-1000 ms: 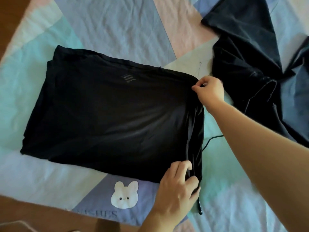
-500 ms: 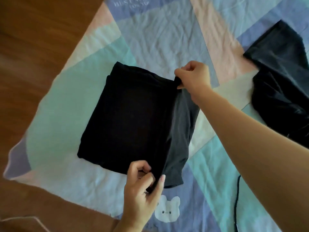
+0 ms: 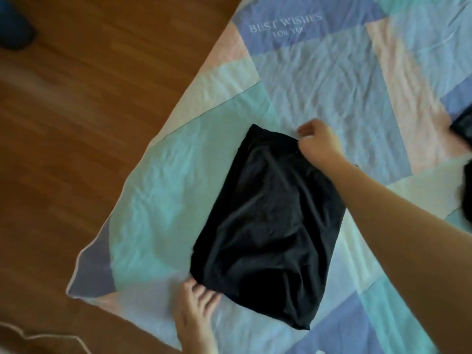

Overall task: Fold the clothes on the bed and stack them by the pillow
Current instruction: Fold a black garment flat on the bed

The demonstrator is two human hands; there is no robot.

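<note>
Two hands work opposite ends of one folded black jersey garment [image 3: 268,221], which lies on the pastel patchwork bedspread [image 3: 332,85] between them. The right hand [image 3: 320,143] sits at the garment's far corner with its fingers curled, apparently pinching the fabric edge, though blur keeps me from being sure of the pinch. The left hand [image 3: 194,310] lies at the near corner with fingers fairly straight, their tips touching or just under the cloth; whether it grips anything I cannot tell.

The risks, as I judge them: the fabric looks thin and slippery, with loose ripples across the top layer, so lifting by only two corners could let the inner layers slide and the fold open. The near end bulges unevenly, which may make the stack lean. The garment also lies near the bedspread's edge, beside the brown wooden floor [image 3: 76,123] on the left hand's side, so a careless sweep might drag it off. More dark clothing [image 3: 464,129] waits beyond the right arm, unfolded. No pillow is visible.
</note>
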